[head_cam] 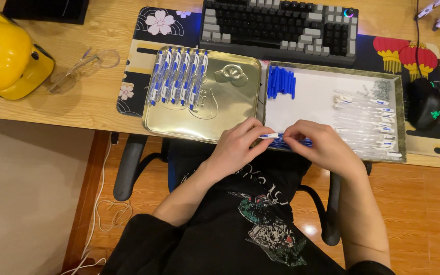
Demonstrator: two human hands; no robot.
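Note:
My left hand (238, 145) and my right hand (319, 145) meet at the near edge of a white-lined tray (327, 91), and both pinch a white and blue pen (271, 136) held level between them. Just under my right fingers lie more blue pen parts (281, 144). A bundle of blue caps (281, 81) sits in the tray's far left corner. Clear pen barrels (365, 117) lie stacked at the tray's right side, with small metal springs (380, 89) beyond them. A gold tin lid (220, 107) to the left carries a row of several assembled pens (179, 77).
A keyboard (281, 25) stands behind the trays on a flowered desk mat (133, 76). A black mouse (424, 103) is at the right, a yellow helmet (6, 53) and clear safety glasses (80, 66) at the left. The chair's armrests (127, 165) flank my lap.

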